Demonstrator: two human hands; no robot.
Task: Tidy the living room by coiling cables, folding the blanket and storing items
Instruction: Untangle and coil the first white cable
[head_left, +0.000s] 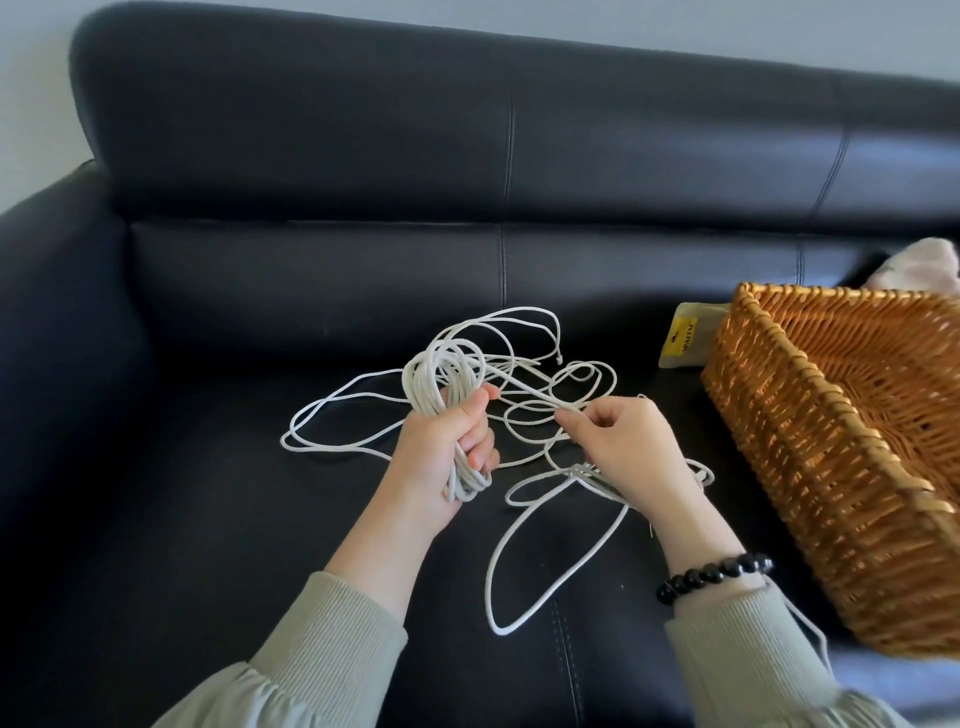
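A long white cable (519, 561) lies in loose tangled loops on the seat of a black leather sofa (311, 291). My left hand (441, 452) grips a bundle of coiled loops of that cable, which stick out above and below my fist. My right hand (618, 441) pinches a taut strand of the same cable between thumb and fingertips, just right of the bundle. A black bead bracelet sits on my right wrist.
A wicker basket (748, 395) stands on the seat at the right, close to my right arm. Behind its left corner lies a small yellow and grey packet (685, 338). Pale pink fabric (919, 265) shows beyond the basket.
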